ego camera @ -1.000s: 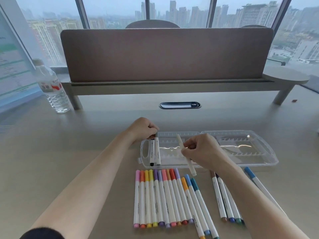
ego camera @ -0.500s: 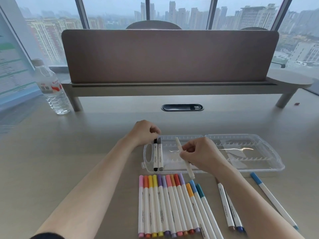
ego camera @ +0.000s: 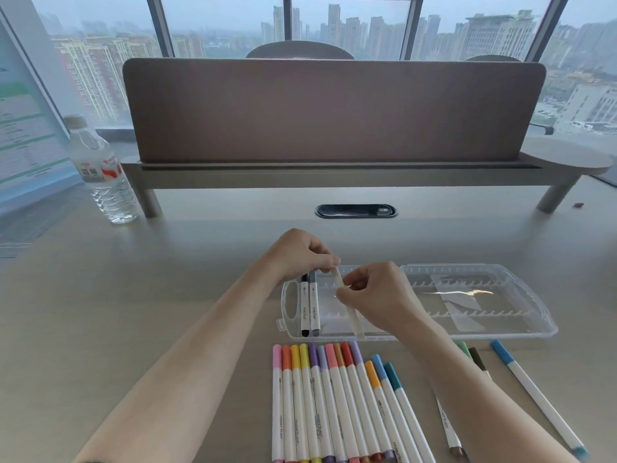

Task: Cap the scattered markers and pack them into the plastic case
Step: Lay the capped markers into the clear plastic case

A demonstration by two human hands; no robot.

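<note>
A clear plastic case (ego camera: 521,325) lies open on the desk, its lid spread to the right. A black marker (ego camera: 304,305) and a grey marker (ego camera: 314,305) lie side by side at the case's left end. Over the case my right hand (ego camera: 380,295) pinches a white marker (ego camera: 354,317) by its barrel. My left hand (ego camera: 300,253) pinches that marker's top end. A row of several capped markers (ego camera: 337,402) in pink, orange, yellow, purple, red and blue lies in front of the case.
A light-blue marker (ego camera: 534,396) lies alone at the right, with a few more markers (ego camera: 449,429) partly hidden under my right forearm. A water bottle (ego camera: 107,175) stands back left. A desk divider (ego camera: 334,111) and its shelf cross the back.
My left hand left the two markers in the case and moved right to the white marker's top end. My right hand raised the white marker slightly over the case.
</note>
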